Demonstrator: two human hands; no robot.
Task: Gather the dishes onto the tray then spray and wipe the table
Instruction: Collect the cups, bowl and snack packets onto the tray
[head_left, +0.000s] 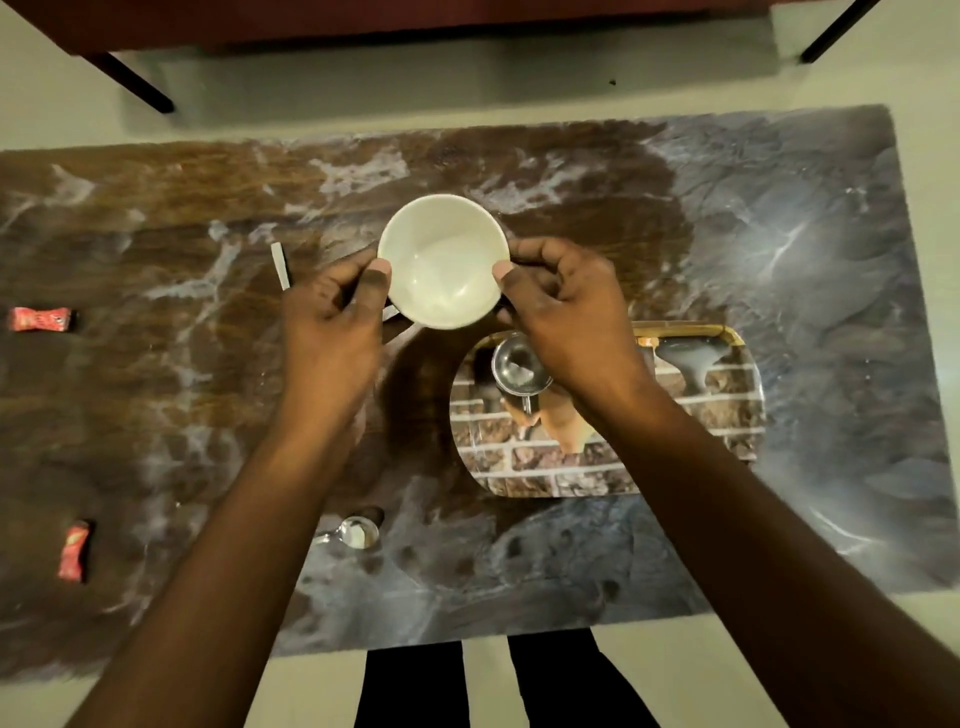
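Both hands on white bowl (442, 260), mid-table. Left hand (332, 317) and right hand (566, 317) each pinch the rim, thumb over the lip, fingers curled outside. Cannot tell whether it is lifted clear. Tray (691, 328) lies just beside it, nearer the body. Best to keep the bowl level and set it on the tray's bare far end, away from the small steel vessel (519, 364). Path looks open. Spoon (356, 532) sits near the table (779, 234) edge.

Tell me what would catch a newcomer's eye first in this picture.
The round white ceramic bowl at the middle of the marbled table, gripped at its rim by the left hand and right hand. Next, the brick-patterned rectangular tray to its right, carrying a small steel vessel, and two red wrapped sweets at the left edge.
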